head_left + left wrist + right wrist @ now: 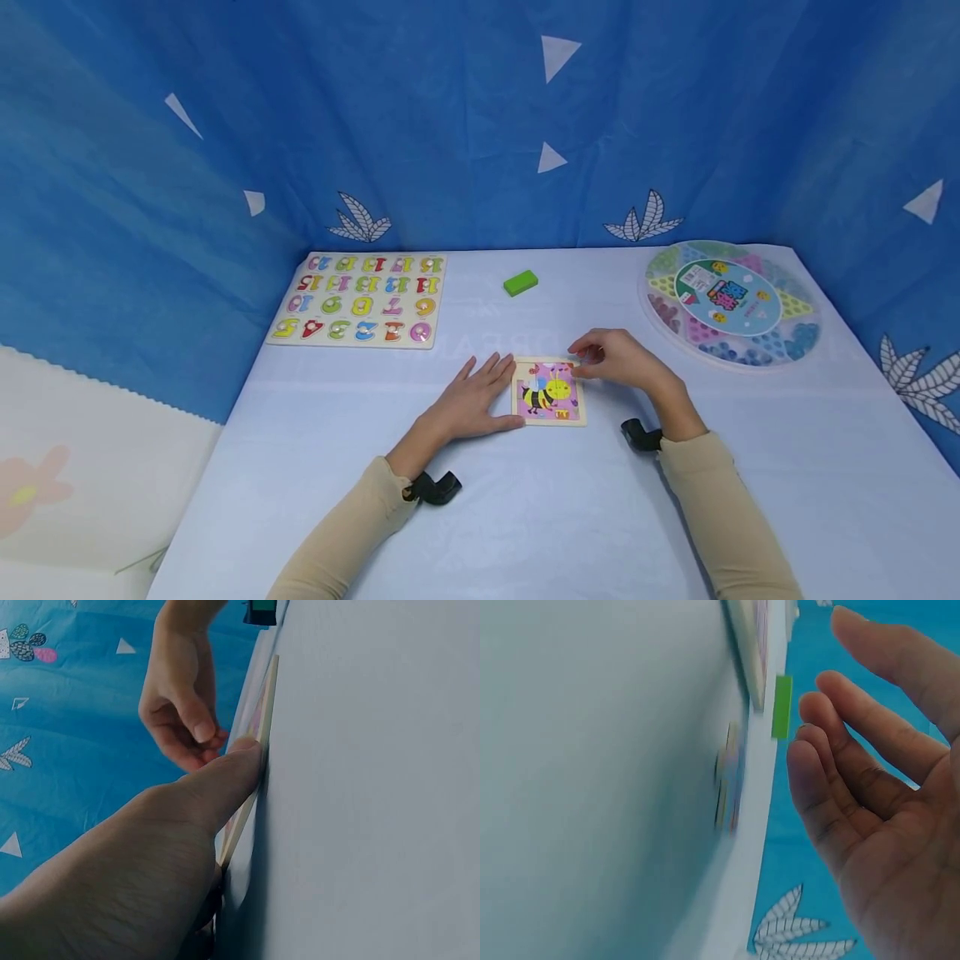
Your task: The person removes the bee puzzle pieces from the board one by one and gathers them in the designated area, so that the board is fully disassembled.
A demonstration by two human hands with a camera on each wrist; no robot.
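A square wooden jigsaw puzzle (551,392) with a yellow and black bee on pink lies on the white table. My left hand (480,402) spreads along its left side, fingers straight. The thumb (244,754) rests on the frame's near edge in the left wrist view. At the puzzle's upper right corner is my right hand (617,358), its fingers bent. In the right wrist view the right hand (877,772) shows thumb and fingers apart with nothing between them. Small blurred flat pieces (726,784) lie on the table beside that hand.
A number puzzle board (360,300) lies at the back left. The green block (521,282) sits behind the bee puzzle. At the back right is a round clear case (731,304) of coloured beads. A blue curtain (480,125) hangs behind the table.
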